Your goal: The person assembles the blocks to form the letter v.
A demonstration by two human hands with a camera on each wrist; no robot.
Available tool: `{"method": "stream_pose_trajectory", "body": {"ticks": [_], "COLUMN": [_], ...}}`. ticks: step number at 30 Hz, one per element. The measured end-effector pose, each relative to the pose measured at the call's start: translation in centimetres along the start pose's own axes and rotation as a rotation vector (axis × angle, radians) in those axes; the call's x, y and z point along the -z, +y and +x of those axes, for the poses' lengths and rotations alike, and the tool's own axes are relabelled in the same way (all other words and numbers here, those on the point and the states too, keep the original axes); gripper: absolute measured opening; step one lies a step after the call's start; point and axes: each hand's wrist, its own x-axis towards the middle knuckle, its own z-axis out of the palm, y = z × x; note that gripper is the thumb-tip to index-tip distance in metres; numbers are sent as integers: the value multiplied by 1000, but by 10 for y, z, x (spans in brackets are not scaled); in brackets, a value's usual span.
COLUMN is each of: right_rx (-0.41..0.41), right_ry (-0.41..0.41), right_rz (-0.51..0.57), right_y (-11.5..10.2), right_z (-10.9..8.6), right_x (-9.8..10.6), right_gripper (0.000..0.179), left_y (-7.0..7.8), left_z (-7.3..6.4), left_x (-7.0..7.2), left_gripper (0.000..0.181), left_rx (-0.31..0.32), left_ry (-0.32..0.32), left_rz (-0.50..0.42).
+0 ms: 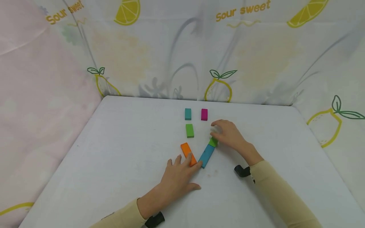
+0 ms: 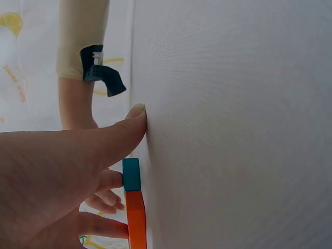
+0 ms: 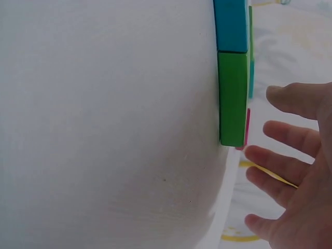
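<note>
My left hand (image 1: pixel 177 178) lies low over the table with its fingers spread. Its fingertips touch an orange block (image 1: pixel 185 148) and the near end of a blue block (image 1: pixel 207 155). These two blocks slant toward each other like a V. A green block (image 1: pixel 213 142) continues the blue one, end to end, up and to the right. Above that green block is my right hand (image 1: pixel 228 134), its fingers loosely bent. In the right wrist view, its fingers (image 3: pixel 277 163) stand apart from the green block (image 3: pixel 233 98) and hold nothing.
Farther back on the white table (image 1: pixel 122 133) lie a teal block (image 1: pixel 188 114), a magenta block (image 1: pixel 204 114) and another green block (image 1: pixel 189 130), each separate. A lemon-print cloth (image 1: pixel 159 47) hangs behind the table's back edge. Black straps with mounts (image 1: pixel 242 171) are on both wrists.
</note>
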Motion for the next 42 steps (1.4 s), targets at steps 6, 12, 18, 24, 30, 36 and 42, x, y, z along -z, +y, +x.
{"method": "stream_pose_trajectory", "body": {"ticks": [6,12,18,24,30,36,42], "right_rx": [-9,-7,-12,-22,-29,-34,-32], "right_ry": [-2,6,7,-1,-9,-16,-22], "right_rz": [2,0,7,1,-17,-12,-1], "right_y": [1,1,2,2,3,4,4], "right_z": [5,8,12,15,20,24,28], "right_x": [1,1,0,0,0,0,3], "right_gripper": [38,37,37,37,37,38,40], "left_y": [-1,-2,-2,-2,-2,-2,-2], "left_z": [0,-1,-1,-1,-2,-2,-2], "left_x": [-1,-1,0,-1,-1,0,-2], "left_gripper": [76,76,76,76,76,75,75], "left_rx": [1,-2,-1,-3,-11,-13,-17], "left_ry": [16,11,2,10,22,25,34], "left_rz": [8,-12,-40,-39,-19,-15,-5]}}
